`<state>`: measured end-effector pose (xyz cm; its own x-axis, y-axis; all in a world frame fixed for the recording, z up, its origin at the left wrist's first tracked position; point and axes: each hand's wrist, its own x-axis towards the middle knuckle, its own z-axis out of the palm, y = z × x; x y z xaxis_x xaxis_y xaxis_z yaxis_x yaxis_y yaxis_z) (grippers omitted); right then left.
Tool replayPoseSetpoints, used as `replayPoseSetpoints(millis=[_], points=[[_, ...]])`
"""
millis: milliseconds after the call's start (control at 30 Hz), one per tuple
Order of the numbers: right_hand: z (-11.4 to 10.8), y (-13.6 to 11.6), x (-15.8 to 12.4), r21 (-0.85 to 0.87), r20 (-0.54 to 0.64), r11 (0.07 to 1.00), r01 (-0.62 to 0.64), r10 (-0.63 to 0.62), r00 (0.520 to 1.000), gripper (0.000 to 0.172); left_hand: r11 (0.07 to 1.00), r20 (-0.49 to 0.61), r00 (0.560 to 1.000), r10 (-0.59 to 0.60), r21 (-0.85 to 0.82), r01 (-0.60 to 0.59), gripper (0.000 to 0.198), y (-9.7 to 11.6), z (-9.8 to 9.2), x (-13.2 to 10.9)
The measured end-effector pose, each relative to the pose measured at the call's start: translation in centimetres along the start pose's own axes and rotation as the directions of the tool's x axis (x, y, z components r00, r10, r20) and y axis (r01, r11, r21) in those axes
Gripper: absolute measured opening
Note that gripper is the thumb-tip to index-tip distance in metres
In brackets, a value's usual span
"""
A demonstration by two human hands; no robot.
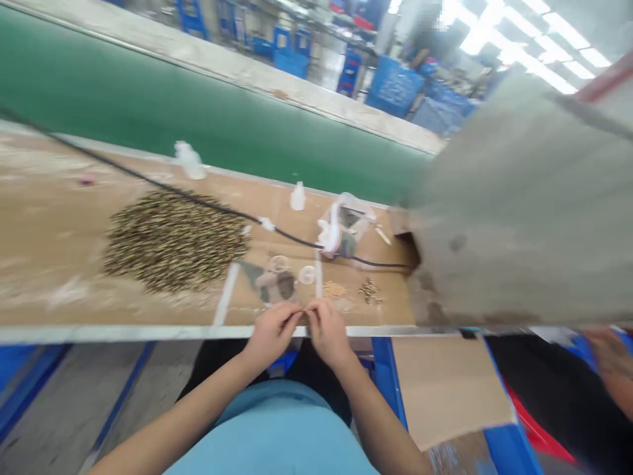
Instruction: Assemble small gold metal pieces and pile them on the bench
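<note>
My left hand [273, 330] and my right hand [326, 330] meet at the table's front edge. Both are closed in a pinch, fingertips almost touching, around something too small and blurred to name. Just beyond them lie a clear plastic sheet or bag with dark contents [284, 284] and a small round white lid or dish [307, 274]. To the right of these are a little heap of pale tan pieces [334, 289] and a small cluster of darker pieces [368, 290]. A large pile of small brownish-green pieces [175, 241] spreads over the brown table on the left.
A black cable [222, 209] crosses the brown tabletop [44, 244]. Two white bottles [297, 196] stand near the green conveyor belt [237, 122]. A crumpled clear bag [346, 224] lies beside a big grey panel [514, 218] on the right. Another person's arm [610, 363] shows at far right.
</note>
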<state>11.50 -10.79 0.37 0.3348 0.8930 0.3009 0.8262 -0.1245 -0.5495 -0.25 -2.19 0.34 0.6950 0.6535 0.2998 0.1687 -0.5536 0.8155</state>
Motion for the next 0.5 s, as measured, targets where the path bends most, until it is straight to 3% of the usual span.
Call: replayPoseSetpoints(millis=[233, 500], points=[[0.8, 1.3, 0.2, 0.051, -0.060, 0.996, 0.069, -0.066, 0.996, 0.018, 0.991, 0.015, 0.995, -0.098, -0.095, 0.099, 0.020, -0.7, 0.3, 0.0], [0.6, 1.1, 0.0, 0.033, -0.059, 0.996, 0.086, -0.084, 0.995, 0.018, 0.982, 0.033, 0.992, -0.120, -0.142, 0.123, 0.020, -0.5, 0.2, -0.3]])
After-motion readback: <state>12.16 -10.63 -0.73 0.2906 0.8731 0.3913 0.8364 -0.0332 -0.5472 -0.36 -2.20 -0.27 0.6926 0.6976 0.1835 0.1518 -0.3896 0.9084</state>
